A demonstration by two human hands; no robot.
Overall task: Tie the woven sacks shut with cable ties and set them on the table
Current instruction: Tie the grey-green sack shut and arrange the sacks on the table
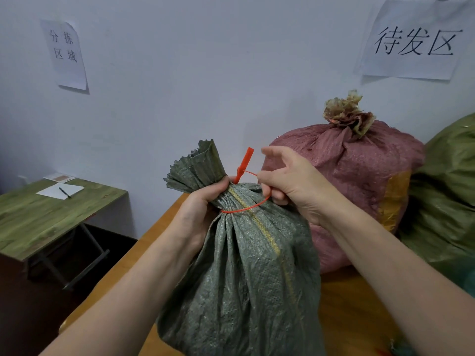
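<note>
The grey-green sack (252, 265) stood nearest, at the near edge of the table (347, 304). Whether it rested on the top could not be told. The left hand (203, 201) gripped its gathered neck. The right hand (290, 183) pinched the tail of the red cable tie (243, 165), which was looped round the neck but not drawn tight. Behind, a pink sack (347, 181) sat tied on the table, so one seemed done and cinching remained.
</note>
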